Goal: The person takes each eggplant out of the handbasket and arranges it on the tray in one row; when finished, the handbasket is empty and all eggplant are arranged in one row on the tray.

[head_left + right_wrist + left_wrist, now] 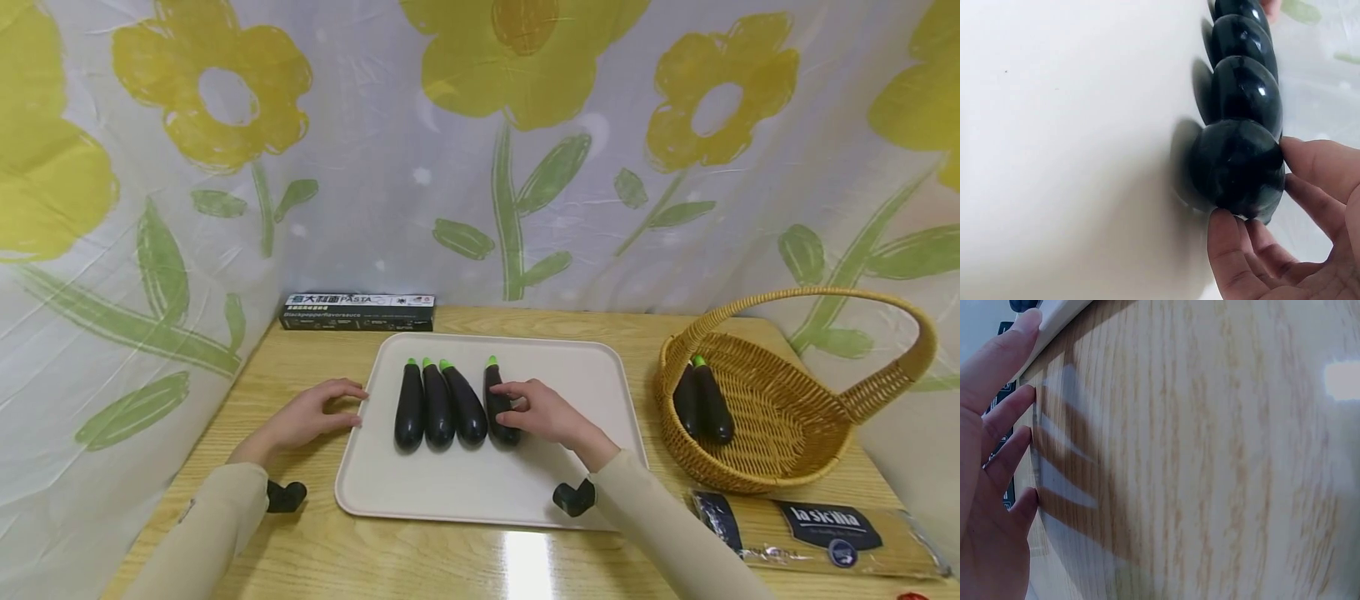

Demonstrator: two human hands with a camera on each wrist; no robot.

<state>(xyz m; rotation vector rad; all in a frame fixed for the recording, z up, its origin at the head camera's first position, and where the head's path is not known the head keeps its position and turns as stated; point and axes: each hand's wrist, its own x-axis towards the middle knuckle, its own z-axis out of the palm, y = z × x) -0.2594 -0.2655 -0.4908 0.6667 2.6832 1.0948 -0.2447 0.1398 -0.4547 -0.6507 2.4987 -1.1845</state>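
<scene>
Eggplant (pixel 1235 164) at the row's right end lies on the white tray (pixel 420 493), just right of the tray's middle, blunt end toward the near edge, pinched between the thumb and fingers of the right hand (pixel 549 414). Level with it, the left hand (pixel 318 412) holds nothing, fingers loosely spread beside the tray's left edge. Setting it neatly probably calls for a light pinch on the slick skin, its blunt end lined up with the three neighbours (pixel 438 412), and a straight-up release so it doesn't roll. Toward the desk's (pixel 315 550) right edge, a wicker basket (pixel 723 473) holds more eggplants (pixel 712 404), one partly hidden by the rim. Whether the pinched one touches its neighbour is hard to tell; fingers cover its middle.
</scene>
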